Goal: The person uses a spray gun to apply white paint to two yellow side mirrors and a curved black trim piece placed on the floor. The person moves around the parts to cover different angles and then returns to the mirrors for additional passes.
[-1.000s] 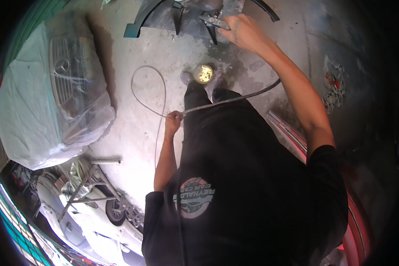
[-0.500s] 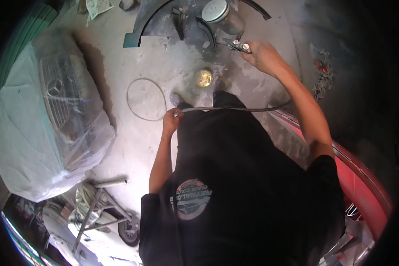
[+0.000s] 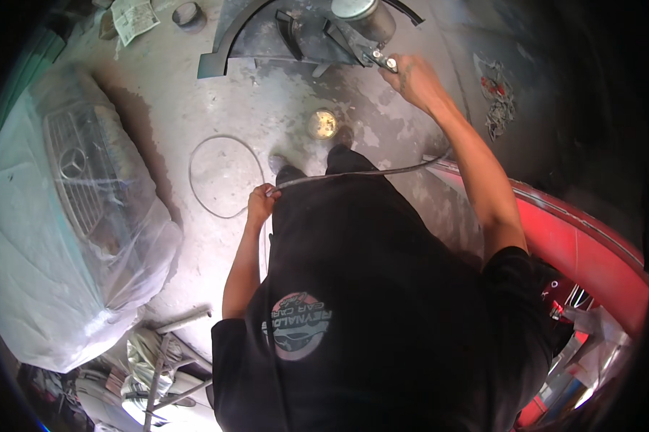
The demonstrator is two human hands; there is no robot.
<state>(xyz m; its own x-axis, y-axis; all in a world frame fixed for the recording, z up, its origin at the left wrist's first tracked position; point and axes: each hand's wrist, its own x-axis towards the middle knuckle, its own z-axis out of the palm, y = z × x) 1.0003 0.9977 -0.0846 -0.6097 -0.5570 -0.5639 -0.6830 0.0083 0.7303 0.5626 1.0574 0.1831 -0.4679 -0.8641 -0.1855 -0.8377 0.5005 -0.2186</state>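
My right hand [image 3: 419, 85] grips a spray gun [image 3: 381, 59] with a metal cup [image 3: 363, 19], held over dark curved plastic trim pieces [image 3: 290, 34] on a grey sheet on the floor. A hose [image 3: 362, 173] runs from near my right forearm across my legs to my left hand [image 3: 262, 200], whose fingers are closed on it. Left of my legs, the hose makes a loose loop [image 3: 226, 140] near the floor. A round tin with a yellowish inside [image 3: 324, 124] sits by my shoes.
A plastic-covered car front with a grille [image 3: 87, 216] stands at left. Metal frames [image 3: 166, 367] lie lower left, a red car panel [image 3: 576, 241] is at right. A paper sheet [image 3: 133, 19], small dark container [image 3: 189, 16] and crumpled debris [image 3: 497, 101] lie on the floor.
My right hand and the spray gun moved nearer, then slightly forward again, and the gun's cup came into view. The hose loop has widened. The view has shifted, showing more of the red panel.
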